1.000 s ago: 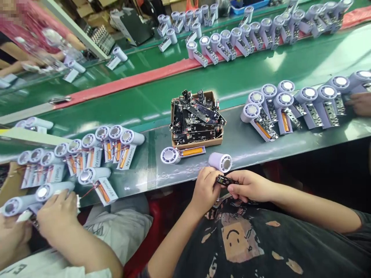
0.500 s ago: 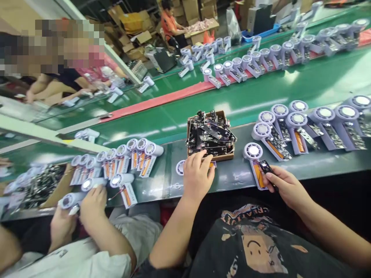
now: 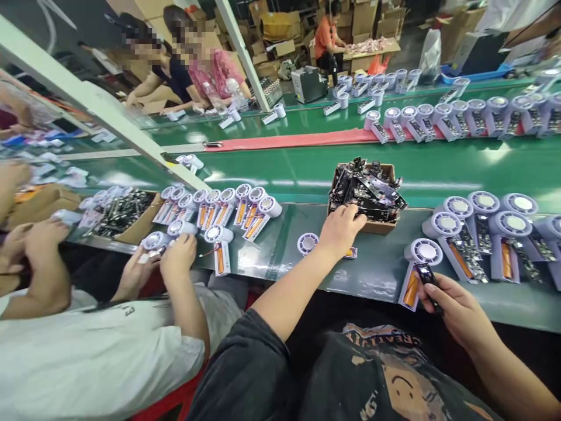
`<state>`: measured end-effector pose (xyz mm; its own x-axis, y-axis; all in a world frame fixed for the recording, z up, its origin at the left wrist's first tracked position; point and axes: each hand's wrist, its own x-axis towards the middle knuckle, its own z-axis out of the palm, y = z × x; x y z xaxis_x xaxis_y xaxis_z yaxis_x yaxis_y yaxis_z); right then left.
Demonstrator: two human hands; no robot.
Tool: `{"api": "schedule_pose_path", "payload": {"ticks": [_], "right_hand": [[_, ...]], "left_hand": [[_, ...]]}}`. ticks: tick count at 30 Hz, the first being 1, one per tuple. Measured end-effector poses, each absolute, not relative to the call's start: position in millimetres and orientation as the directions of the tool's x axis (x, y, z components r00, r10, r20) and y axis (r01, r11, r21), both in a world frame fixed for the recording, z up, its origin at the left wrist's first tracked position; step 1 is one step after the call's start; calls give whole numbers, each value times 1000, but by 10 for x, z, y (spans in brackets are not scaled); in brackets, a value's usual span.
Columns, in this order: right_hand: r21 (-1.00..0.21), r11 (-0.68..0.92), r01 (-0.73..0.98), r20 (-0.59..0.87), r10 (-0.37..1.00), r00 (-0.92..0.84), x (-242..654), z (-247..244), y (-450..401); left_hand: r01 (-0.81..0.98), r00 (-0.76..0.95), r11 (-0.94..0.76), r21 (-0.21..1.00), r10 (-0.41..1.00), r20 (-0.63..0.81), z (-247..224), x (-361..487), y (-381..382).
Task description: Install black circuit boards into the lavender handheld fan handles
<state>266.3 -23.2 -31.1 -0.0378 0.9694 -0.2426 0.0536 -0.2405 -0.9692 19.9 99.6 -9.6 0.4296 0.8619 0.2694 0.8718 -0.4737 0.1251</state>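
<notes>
My left hand (image 3: 342, 231) rests at the near edge of a cardboard box (image 3: 377, 227) heaped with black circuit boards (image 3: 363, 190). Whether it grips a board is hidden. My right hand (image 3: 456, 310) pinches a small black circuit board (image 3: 427, 285) just above a lilac fan body (image 3: 427, 252), which lies on a white card holding an orange battery (image 3: 411, 289). Below my left hand sits another lilac fan body (image 3: 307, 244), its card mostly hidden behind my forearm.
Rows of lilac fan bodies line the green bench (image 3: 289, 263) on both sides of the box. To the left, a co-worker's hands (image 3: 177, 257) handle a fan beside a second box of boards (image 3: 125, 213). A parallel belt with more fans runs behind.
My left hand has moved from the middle of the bench to the box. My right hand has carried the board rightward, over the fan. The view has swung left.
</notes>
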Motion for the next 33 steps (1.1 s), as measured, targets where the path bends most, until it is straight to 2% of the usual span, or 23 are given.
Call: {"api": "schedule_pose_path", "payload": {"ticks": [4,6,7,9,12,15,19,21,23,26,30,33], "right_hand": [[-961,-276,9,-276,960,-49,2582,-281,-214],[-954,-301,0,-299,949,-98,2548,-286,-190],[-951,-308,5,-305,941,-145,2532,-292,-173],[-953,-302,32,-298,910,-288,2505,-311,-129],[-958,-282,51,-271,833,-482,2483,-357,-38],[-947,-320,24,-275,772,-573,2510,-409,88],[-929,-369,-10,-276,712,-646,2660,-384,281],[-931,-361,59,-300,660,-689,2774,-301,343],[-924,-346,160,-355,628,-692,2885,-200,351],[-911,-349,221,-408,672,-618,2982,-117,253],[-894,-443,70,-398,711,-580,2936,-228,46],[-852,-519,-72,-379,705,-600,2854,-353,-55]], "left_hand": [[835,449,-520,177,832,327,-70,213,814],[785,419,-561,263,793,443,-62,284,624],[727,453,-606,323,776,438,-66,328,528],[593,562,-649,477,757,332,-99,417,377],[480,639,-528,701,758,134,-199,506,293],[451,628,-391,802,778,26,-303,535,280],[481,513,-339,809,857,55,-326,595,159],[533,444,-329,780,893,73,-274,641,81],[587,452,-355,728,889,69,-205,684,30],[641,495,-421,642,866,73,-143,739,11],[725,472,-488,485,866,167,-203,802,28],[678,471,-540,499,840,269,-277,818,46]]}}
